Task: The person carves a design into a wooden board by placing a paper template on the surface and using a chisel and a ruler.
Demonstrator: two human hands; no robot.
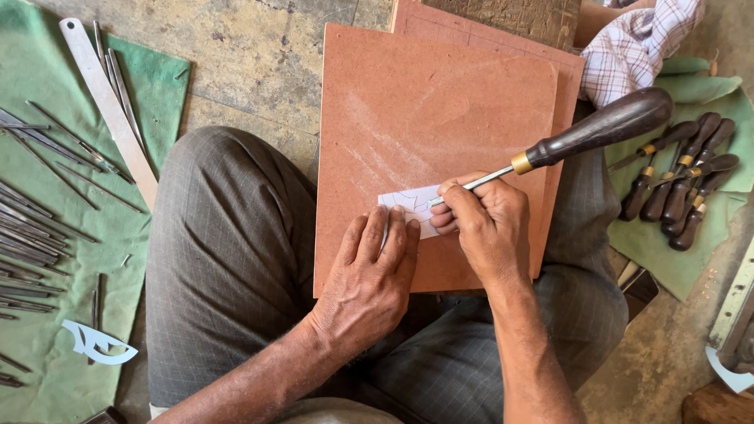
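1. A dark-handled chisel [550, 145] was gripped in the right hand [483, 224], tip on a white paper pattern [412, 206]
2. The pattern was pinned on a reddish board [432, 110] by the left hand [373, 275], fingers flat

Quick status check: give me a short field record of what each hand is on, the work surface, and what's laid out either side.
left hand: flat on the board, fingertips pressing the white paper piece
right hand: grips the metal shaft of a carving tool with a dark wooden handle, tip on the paper
work surface: reddish-brown board resting on the person's lap, a second board beneath
left side: green cloth with thin metal tools, a steel ruler, a white cutout
right side: green cloth with wooden-handled tools
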